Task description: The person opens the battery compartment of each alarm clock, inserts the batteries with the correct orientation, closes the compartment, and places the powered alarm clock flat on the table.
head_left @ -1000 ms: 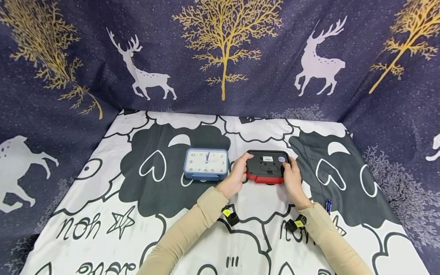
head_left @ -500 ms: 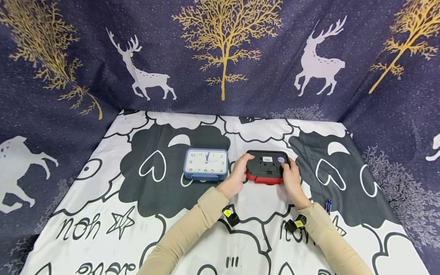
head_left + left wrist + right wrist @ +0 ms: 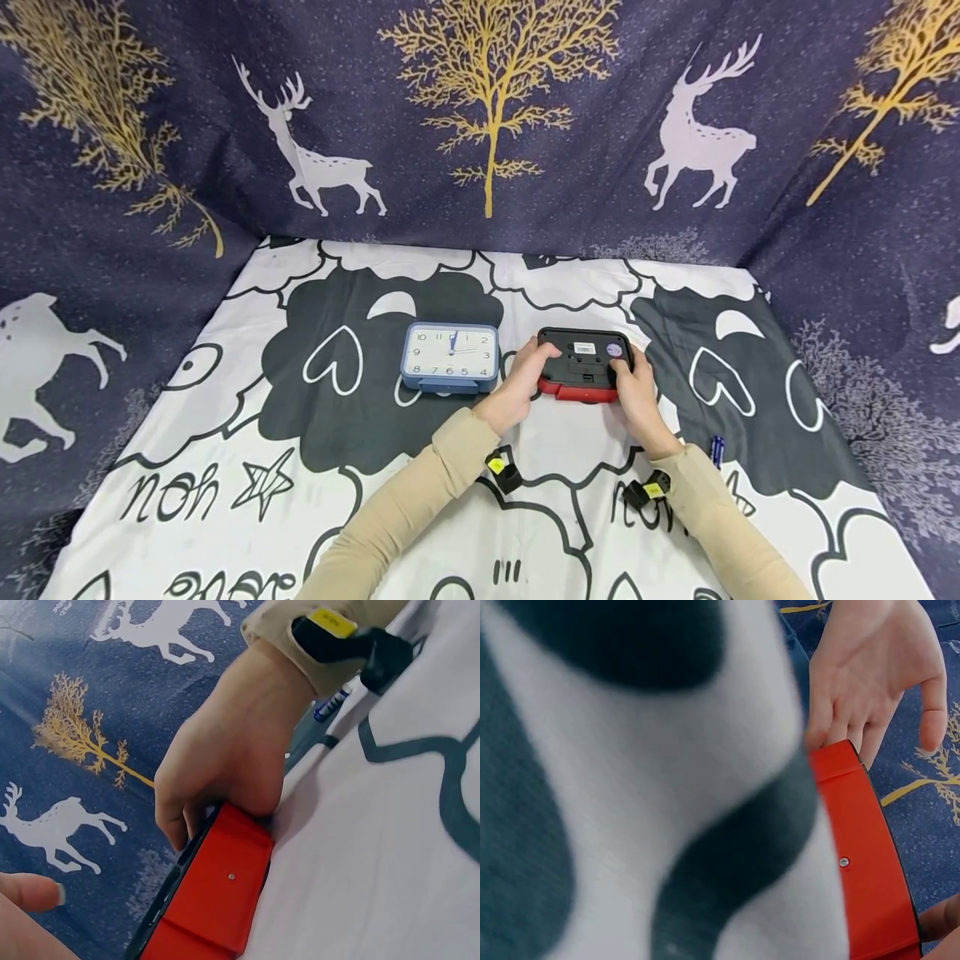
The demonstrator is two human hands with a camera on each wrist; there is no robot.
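Note:
A red alarm clock (image 3: pixel 581 393) lies face down, its black back (image 3: pixel 585 357) turned up with a white label and a round purple sticker. My left hand (image 3: pixel 517 385) holds its left end. The left thumb reaches over the back in the head view and is raised off it in the right wrist view; the fingers go behind the casing. My right hand (image 3: pixel 637 392) grips the right end, thumb on the back near the sticker and fingers round the far side. The red base (image 3: pixel 225 881) shows a small screw in the left wrist view. The clock's face is hidden.
Left of my left hand, a blue alarm clock (image 3: pixel 450 352) lies face up. A blue battery (image 3: pixel 717 450) is beside my right forearm. The patterned cloth (image 3: pixel 315 508) covers the table, and a dark curtain (image 3: pixel 420 183) with deer and trees hangs behind.
My left thumb has moved a little to the right over the clock's back. The right hand and both clocks stay almost where they were.

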